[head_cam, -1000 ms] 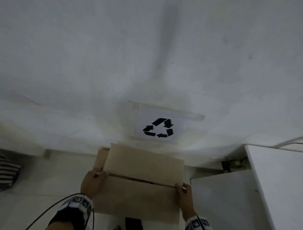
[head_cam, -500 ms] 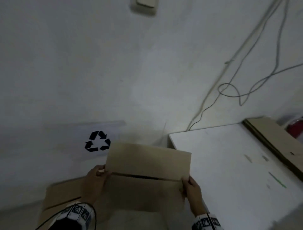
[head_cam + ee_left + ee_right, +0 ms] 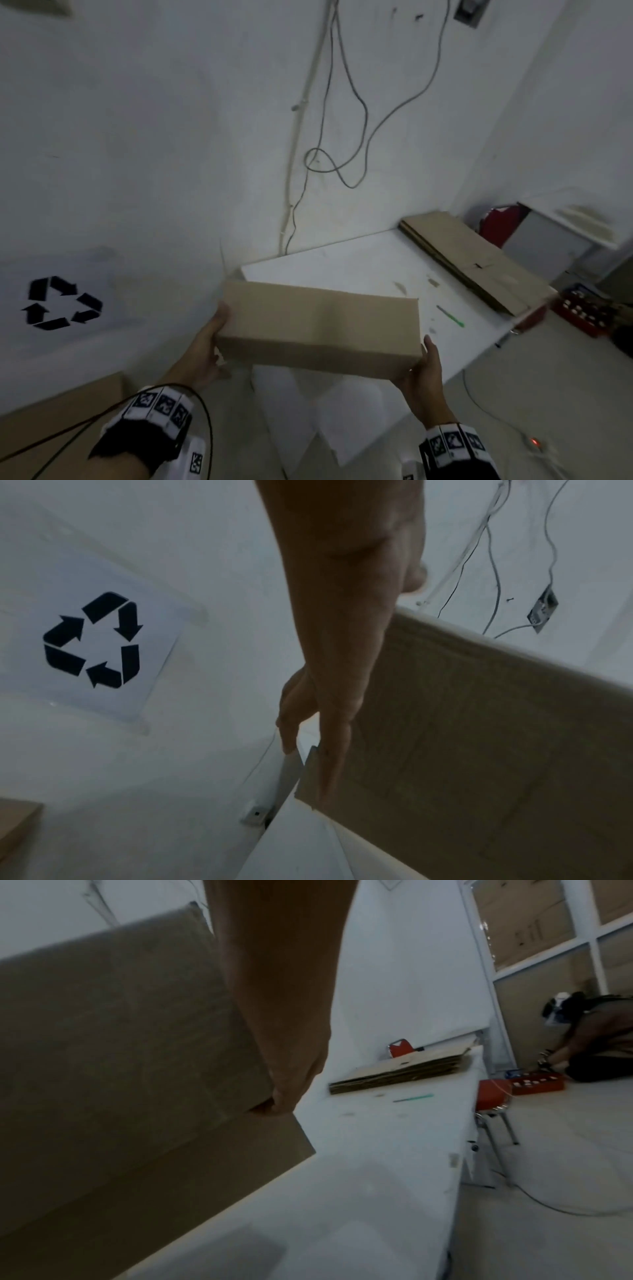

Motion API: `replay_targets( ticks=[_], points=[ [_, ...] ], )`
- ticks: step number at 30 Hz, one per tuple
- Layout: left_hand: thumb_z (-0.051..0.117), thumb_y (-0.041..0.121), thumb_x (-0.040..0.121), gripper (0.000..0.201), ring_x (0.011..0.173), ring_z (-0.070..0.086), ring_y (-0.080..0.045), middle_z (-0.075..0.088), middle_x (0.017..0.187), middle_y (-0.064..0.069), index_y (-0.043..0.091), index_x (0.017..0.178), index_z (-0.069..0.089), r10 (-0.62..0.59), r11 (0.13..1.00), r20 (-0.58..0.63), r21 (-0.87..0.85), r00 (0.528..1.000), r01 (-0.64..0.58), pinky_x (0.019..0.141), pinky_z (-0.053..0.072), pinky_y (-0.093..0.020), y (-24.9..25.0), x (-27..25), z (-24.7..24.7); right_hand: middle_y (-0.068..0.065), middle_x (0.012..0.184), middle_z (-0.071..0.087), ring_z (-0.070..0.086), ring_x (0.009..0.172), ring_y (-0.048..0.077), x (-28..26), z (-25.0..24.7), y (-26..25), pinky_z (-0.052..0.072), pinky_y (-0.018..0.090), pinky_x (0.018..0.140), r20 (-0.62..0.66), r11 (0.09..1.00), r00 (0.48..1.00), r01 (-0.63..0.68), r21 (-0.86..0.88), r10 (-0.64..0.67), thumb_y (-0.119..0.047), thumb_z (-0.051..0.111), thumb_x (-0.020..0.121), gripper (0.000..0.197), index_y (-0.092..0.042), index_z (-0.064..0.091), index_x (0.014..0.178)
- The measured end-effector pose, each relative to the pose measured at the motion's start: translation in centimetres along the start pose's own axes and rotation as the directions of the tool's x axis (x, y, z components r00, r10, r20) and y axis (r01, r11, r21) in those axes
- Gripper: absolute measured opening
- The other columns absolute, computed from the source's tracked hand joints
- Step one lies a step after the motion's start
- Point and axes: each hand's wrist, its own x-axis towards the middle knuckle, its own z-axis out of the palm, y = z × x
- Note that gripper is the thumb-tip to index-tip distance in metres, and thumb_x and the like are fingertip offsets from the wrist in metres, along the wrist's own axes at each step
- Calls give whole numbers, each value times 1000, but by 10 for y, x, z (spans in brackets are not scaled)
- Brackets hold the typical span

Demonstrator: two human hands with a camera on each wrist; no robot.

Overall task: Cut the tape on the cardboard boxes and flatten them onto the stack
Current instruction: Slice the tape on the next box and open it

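We carry cardboard box [image 3: 318, 325] in 2 hands, now over near-left corner of white table [image 3: 359, 270]; 0.5 s ago it hung left of table, seam showing. Our left hand [image 3: 205, 349] presses flat against left end. Our right hand [image 3: 423, 373] cups lower right corner, fingers curled under. On far table edge lies flattened stack [image 3: 472, 260].

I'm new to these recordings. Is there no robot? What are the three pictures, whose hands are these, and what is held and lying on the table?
No robot: a person works with bare hands. The wide picture comes from a camera on their head; the other two from cameras on each wrist, looking along the hand. The left hand and right hand hold a cardboard box by its ends, near a white table. On it lie a stack of flattened cardboard at the far end and a thin green object. A recycling sign is on the wall.
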Motion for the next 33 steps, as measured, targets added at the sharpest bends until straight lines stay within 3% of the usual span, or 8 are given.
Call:
replay_targets(
  ticks=[2,4,10,13,16,21,26,33],
  points=[
    [62,61,77,53,107,49,-25,57,117,2,29,119,56,-31,999,9,37,999,31,91,48,-49,-19,6,14,11,85,60,56,84,27,6,-31,0,47,39,74,-21,1000,1000,-23,16,23,-49,41,98,41,-16,62,86],
    [75,38,71,57,102,57,-21,62,119,-5,17,122,60,-28,998,73,-54,997,32,77,57,-38,-40,12,25,7,72,57,51,69,23,9,-55,3,42,31,63,-60,999,997,-48,26,50,-43,40,101,40,-18,67,83],
    [96,31,48,91,117,59,-25,63,126,-12,5,125,56,-48,998,257,42,965,38,96,47,-34,-95,42,28,9,71,58,50,66,27,30,-103,25,39,33,66,-171,971,957,-219,100,234,-48,52,89,35,-16,60,76],
    [78,20,75,41,110,62,-22,66,121,-9,14,112,64,-13,978,112,207,994,-10,95,46,-35,-110,63,33,5,66,45,41,62,24,47,-107,31,35,32,61,-246,969,937,-236,77,248,-52,72,64,41,-19,48,69],
    [81,35,70,49,101,62,-26,68,111,-11,9,108,65,129,894,-177,446,976,-37,91,47,-40,-114,95,49,5,73,43,44,72,22,71,-96,26,47,26,57,-260,988,953,-152,40,157,-18,49,99,20,-15,46,79],
    [50,35,98,49,120,51,-32,51,127,-7,9,139,41,8,999,-198,48,980,2,95,44,-42,-87,143,112,3,93,60,57,93,25,133,-86,8,44,38,87,-200,973,957,-223,-51,209,-31,47,99,24,-15,50,81],
    [79,64,61,122,137,33,-34,20,155,-8,20,153,12,117,967,-423,255,899,-6,104,38,-57,-72,186,146,3,114,64,58,110,27,192,-105,-7,43,42,99,-131,891,975,-215,-401,176,-32,42,103,33,-9,66,109],
    [95,34,51,124,129,40,-35,34,144,-14,13,147,19,241,934,-525,353,816,-49,100,43,-56,-88,216,162,19,132,55,52,120,35,310,-157,-36,41,41,103,-208,613,977,-136,-778,-47,-8,52,96,32,-4,58,127]
  ],
)
